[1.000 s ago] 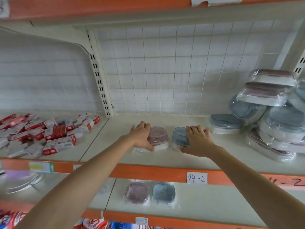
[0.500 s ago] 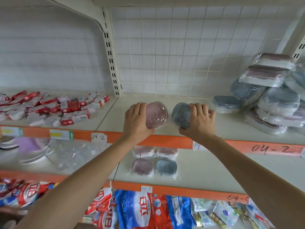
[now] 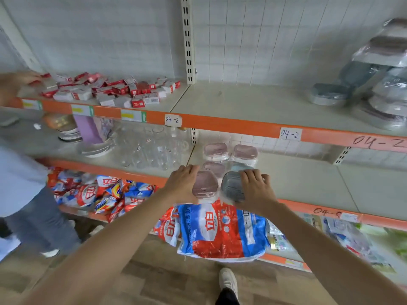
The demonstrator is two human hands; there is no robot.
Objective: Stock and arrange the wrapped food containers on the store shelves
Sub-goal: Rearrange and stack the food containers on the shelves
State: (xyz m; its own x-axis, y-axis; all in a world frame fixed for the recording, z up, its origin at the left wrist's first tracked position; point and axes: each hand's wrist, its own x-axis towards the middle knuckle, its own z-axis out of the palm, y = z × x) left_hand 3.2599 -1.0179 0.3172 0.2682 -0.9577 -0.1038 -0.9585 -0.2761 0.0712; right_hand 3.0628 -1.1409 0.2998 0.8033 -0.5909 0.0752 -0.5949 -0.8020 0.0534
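Note:
My left hand (image 3: 181,180) grips a wrapped pink container (image 3: 205,184), and my right hand (image 3: 256,187) grips a wrapped blue-grey container (image 3: 231,188). Both containers are tilted and held side by side at the front edge of the middle shelf (image 3: 308,183). Just behind them on that shelf lie several wrapped containers: two pink ones (image 3: 215,150) at the back, another pink one (image 3: 213,167) and a blue one (image 3: 241,166) in front. A pile of wrapped containers (image 3: 383,84) sits on the upper shelf at the far right.
Small red-and-white boxes (image 3: 110,89) cover the upper shelf's left bay. Clear glassware (image 3: 152,146) and plates (image 3: 70,135) stand left on the middle shelf. Detergent bags (image 3: 220,230) fill the bottom shelf. Another person (image 3: 26,194) stands at the left, a hand on the boxes.
Both hands lifted the pink and blue containers off the upper shelf and carried them down to the front of the middle shelf. The view dropped with them.

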